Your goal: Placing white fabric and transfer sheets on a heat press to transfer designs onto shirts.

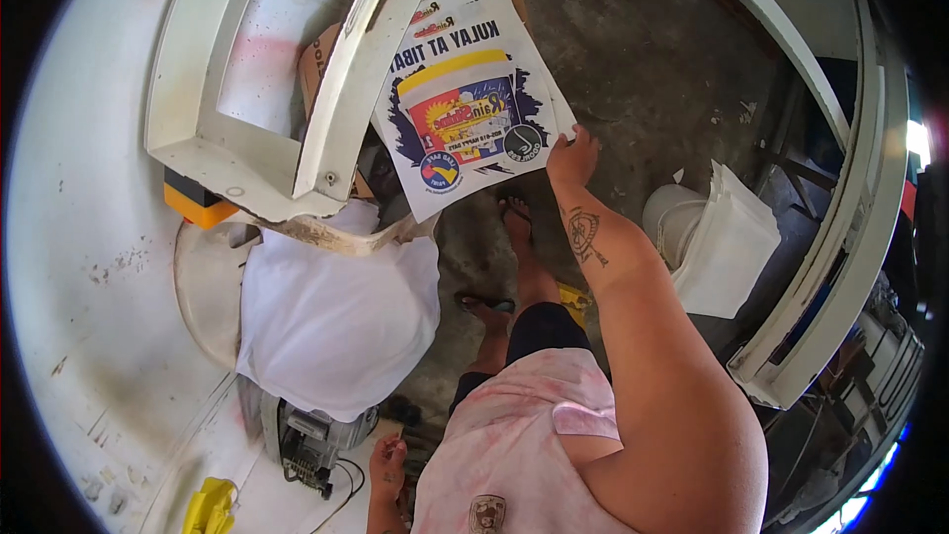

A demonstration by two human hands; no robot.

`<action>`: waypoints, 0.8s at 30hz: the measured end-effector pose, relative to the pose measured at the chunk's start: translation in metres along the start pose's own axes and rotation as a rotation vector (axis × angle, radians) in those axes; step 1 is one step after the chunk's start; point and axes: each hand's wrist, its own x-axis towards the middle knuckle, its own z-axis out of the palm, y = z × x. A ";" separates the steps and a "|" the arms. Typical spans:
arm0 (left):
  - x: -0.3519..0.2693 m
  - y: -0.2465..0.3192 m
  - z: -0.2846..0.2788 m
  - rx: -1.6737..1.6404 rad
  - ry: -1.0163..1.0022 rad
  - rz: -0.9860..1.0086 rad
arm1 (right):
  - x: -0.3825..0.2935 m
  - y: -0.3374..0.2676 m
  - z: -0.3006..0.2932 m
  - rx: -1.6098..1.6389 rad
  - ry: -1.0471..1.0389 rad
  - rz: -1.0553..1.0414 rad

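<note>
My right hand point(574, 156) is shut on the lower right corner of a large printed paper sheet point(385, 189), thumb and fingers at its edge. The sheet shows a paint pail in red, blue and yellow, with mirrored lettering, and more paper lies under it. To its lower left, a white cloth point(341, 319) is draped over a support beside an electric motor point(308, 441). My left hand point(388, 460) is low down, just right of the motor, its fingers curled near a small tan piece; whether it grips this is unclear.
A cream metal frame point(326, 141) stands at the upper left, partly over the sheet. Right of me, a stack of white sheets point(730, 252) leans against a white bucket point(671, 219). A long cream frame point(815, 311) curves along the right side. Yellow material point(210, 506) lies lower left.
</note>
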 end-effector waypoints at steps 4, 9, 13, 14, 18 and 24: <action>-0.001 -0.003 -0.005 0.045 0.025 -0.057 | 0.013 -0.008 -0.003 -0.067 0.048 0.018; 0.004 0.012 0.003 0.022 0.001 -0.026 | 0.027 -0.001 -0.001 -0.052 -0.082 0.045; 0.006 0.020 0.006 -0.004 -0.025 0.018 | 0.040 0.003 -0.002 -0.133 -0.109 -0.011; 0.008 0.020 0.004 -0.008 -0.031 0.040 | 0.039 -0.001 -0.003 -0.158 -0.124 -0.037; 0.003 0.017 0.003 -0.081 -0.010 0.017 | 0.021 -0.014 -0.015 -0.090 -0.084 -0.068; 0.000 0.002 0.004 0.000 -0.007 -0.069 | -0.001 0.000 -0.017 0.215 -0.134 -0.045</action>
